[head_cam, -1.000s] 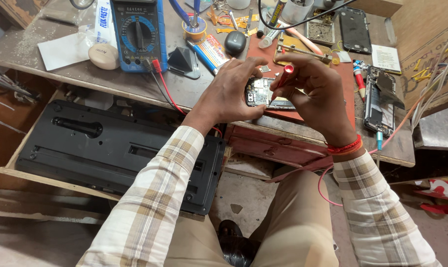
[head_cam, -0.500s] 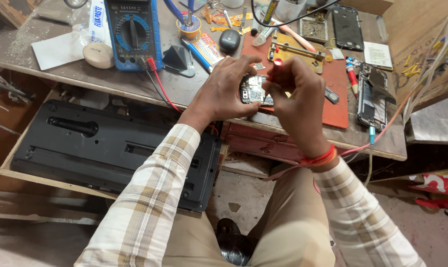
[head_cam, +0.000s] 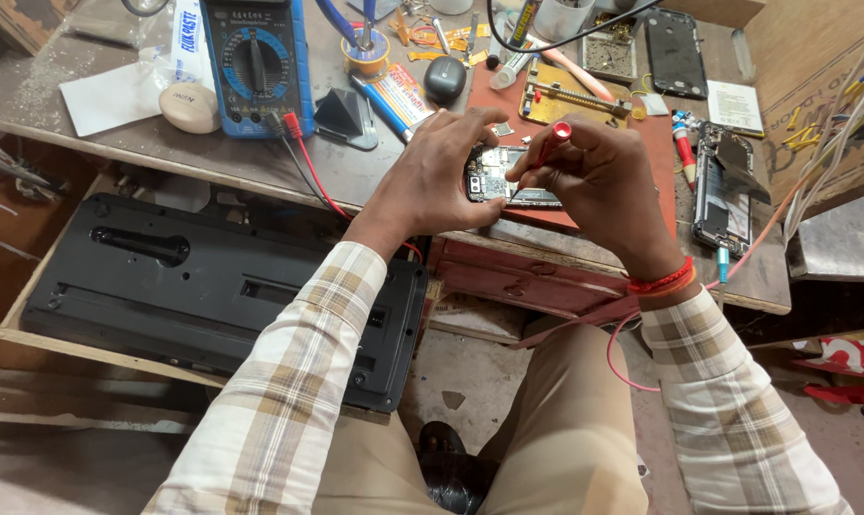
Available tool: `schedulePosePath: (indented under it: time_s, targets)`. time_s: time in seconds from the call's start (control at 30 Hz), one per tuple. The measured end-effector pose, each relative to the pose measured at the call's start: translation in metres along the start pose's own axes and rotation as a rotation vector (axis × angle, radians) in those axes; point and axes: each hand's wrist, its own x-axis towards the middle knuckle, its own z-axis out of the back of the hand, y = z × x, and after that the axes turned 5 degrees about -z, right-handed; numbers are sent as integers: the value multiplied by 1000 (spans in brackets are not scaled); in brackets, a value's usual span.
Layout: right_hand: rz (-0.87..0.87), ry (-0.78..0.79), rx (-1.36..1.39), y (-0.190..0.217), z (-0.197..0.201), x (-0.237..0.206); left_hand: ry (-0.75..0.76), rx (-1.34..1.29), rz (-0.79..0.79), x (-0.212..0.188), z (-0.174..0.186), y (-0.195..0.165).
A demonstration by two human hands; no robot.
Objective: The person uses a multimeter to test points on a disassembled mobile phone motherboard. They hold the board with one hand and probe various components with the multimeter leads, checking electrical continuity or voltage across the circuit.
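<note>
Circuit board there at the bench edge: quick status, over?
Left hand grips circuit board above the red mat. Right hand holds red-capped screwdriver at the board. Nothing blocking; multimeter sits off left.

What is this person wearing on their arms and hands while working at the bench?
Both hands, the left hand and the right hand, are bare, with no gloves. Long checked sleeves in cream, tan and grey cover both arms: the left sleeve and the right sleeve. A red thread band circles the right wrist.
</note>
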Motion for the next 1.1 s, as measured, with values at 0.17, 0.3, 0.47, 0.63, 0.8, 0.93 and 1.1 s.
schedulePosePath:
  time_s: [0.17,0.3,0.47,0.63,0.8,0.93,1.1]
  targets:
    - [-19,-249,-7,3,-16,-13,1,-6,-15,3,-1,1]
    - [11,-351,-233,11,-22,-16,22,0,15,2,-2,0]
    - [79,-258,-284,21,-16,-5,9,12,-15,3,-2,-1]
    - [208,-73,-396,29,-4,0,-1,-10,-20,0,0,-1]
    - [253,78,-630,47,27,9,10,-13,-15,1,-2,0]
    - [249,316,-895,70,45,27,4,1,-17,1,-3,0]
    - [406,539,-1102,88,36,47,-3,8,-14,-1,-2,1]
